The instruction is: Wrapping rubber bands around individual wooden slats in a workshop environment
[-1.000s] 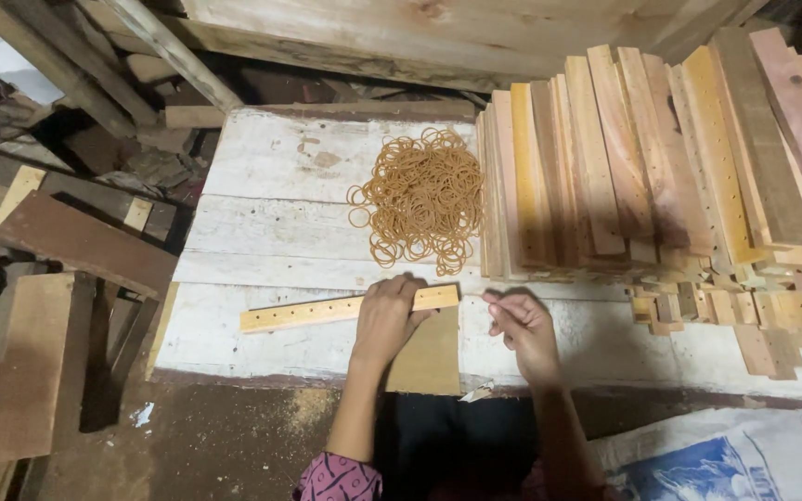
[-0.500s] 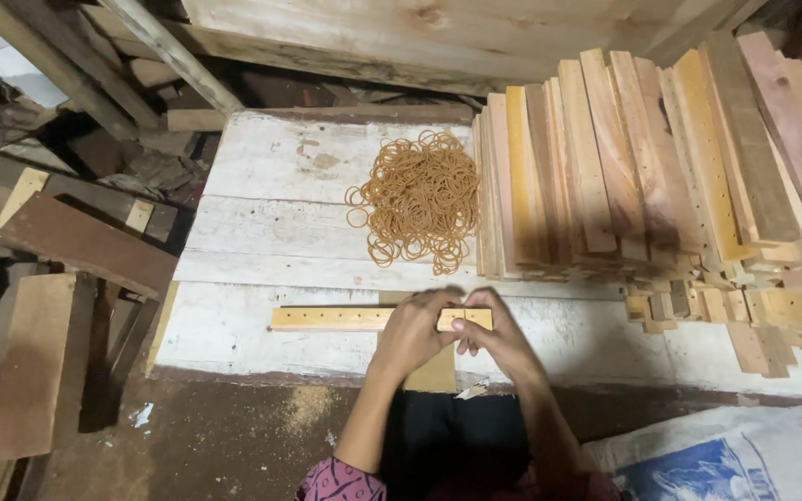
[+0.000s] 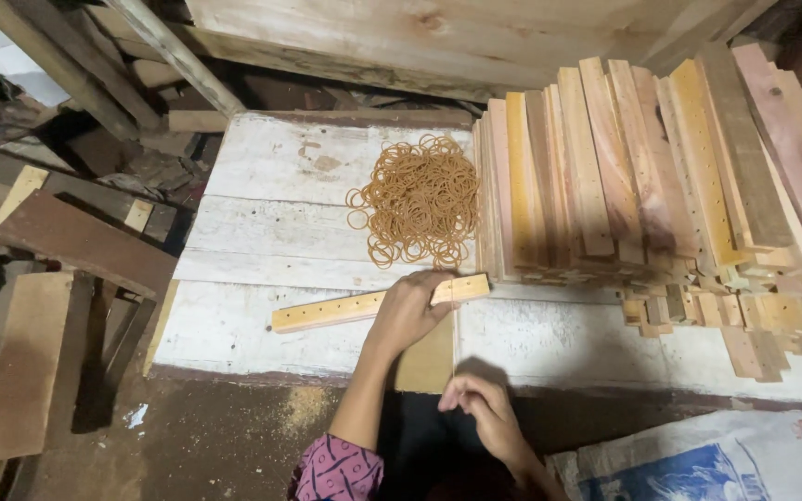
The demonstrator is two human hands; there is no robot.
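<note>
Nearest me, my right hand (image 3: 480, 401) sits low at the table's (image 3: 252, 334) front edge, fingers pinched on a thin rubber band (image 3: 454, 339) that runs as a taut line up from the hand to the slat (image 3: 378, 303). I read that hand as clenched on the band, though the strand itself is very fine. A patterned sleeve (image 3: 336, 468) shows at the bottom of the view, on my left arm.

Just beyond, my left hand (image 3: 410, 311) is pressed down on the slat, fingers curled over its right part, gripping it. The slat is a pale yellow strip with a row of small holes, lying flat on the white table near the front, tilted slightly so the right end is higher. The band crosses it close to that right end. A flat wood piece (image 3: 427, 362) sits under my left wrist at the table edge.

Further out, a loose heap of tan bands (image 3: 420, 199) lies mid-table, just left of the stack (image 3: 661, 167) of slats, which fills the right side. Small offcuts (image 3: 744, 325) lie in front of the stack.

To the left, dark planks (image 3: 76, 241) and scrap lean off the table. A big board (image 3: 438, 37) stands at the far back.
</note>
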